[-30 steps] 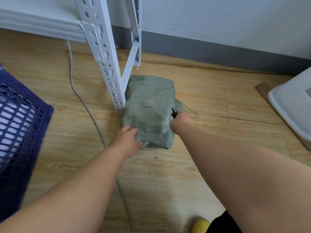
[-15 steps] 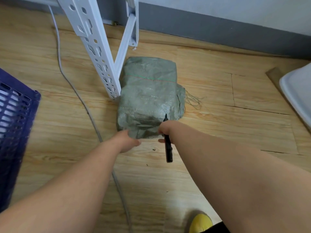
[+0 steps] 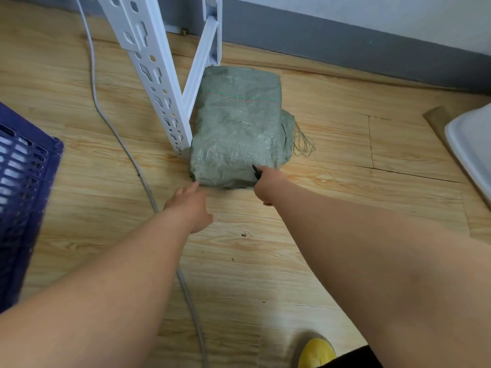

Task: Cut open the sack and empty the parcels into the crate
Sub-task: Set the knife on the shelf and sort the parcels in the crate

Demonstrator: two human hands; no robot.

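Two hands work the green sack (image 3: 236, 128) lying on the floor beside the shelf leg (image 3: 159, 83): right hand (image 3: 268, 181) clenched around a dark cutter (image 3: 256, 171), left hand (image 3: 191, 205) spread loosely nearby, so a slip could nick it.

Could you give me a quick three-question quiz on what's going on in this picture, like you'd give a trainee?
1. True or false: the sack lies on the floor beside the white rack leg.
2. Which hand holds the dark cutter? A) left B) right C) neither
3. Fill in: the blue crate stands at the person's ____ side.

Key
1. True.
2. B: the right hand grips it at the sack's near edge; the left hand reaches toward the near corner with its fingers open.
3. Left.
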